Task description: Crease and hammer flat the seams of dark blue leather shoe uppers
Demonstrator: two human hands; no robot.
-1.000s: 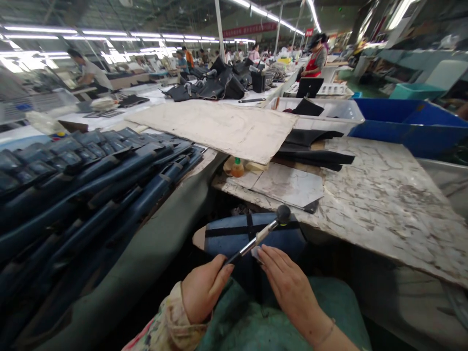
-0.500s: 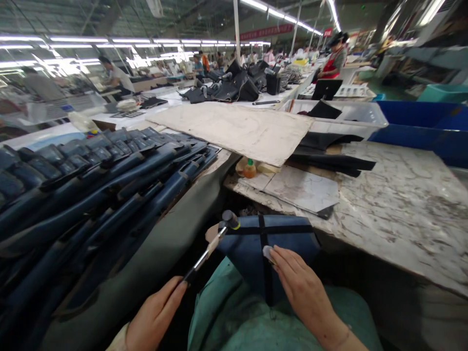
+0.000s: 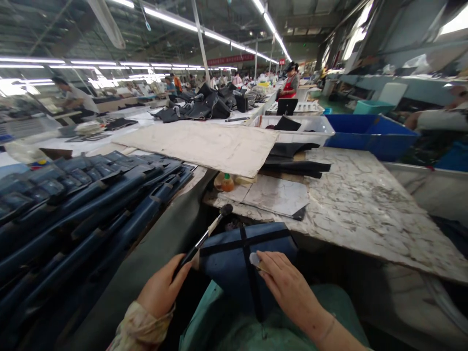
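My left hand is closed round the black handle of a hammer. Its dark head points up and away, above the far left corner of a blue panel. Two black strips cross on that panel, which rests over the green apron on my lap and leans towards the table edge. On the panel's right side, my right hand pinches a small whitish, flat-looking piece near the upright strip. My fingers partly hide this piece, and its kind is unclear.
Many blue strap-like pieces lie in rows at left. Ahead, a cream sheet covers part of the worktable, near a small orange bottle with a green tip. Black pieces, a white bin and a blue bin sit beyond.
The view has swung right, so the surroundings appear shifted left. The hammer's head has lifted away from the panel's far left corner, and the panel appears slightly turned. My right hand keeps its pinch.
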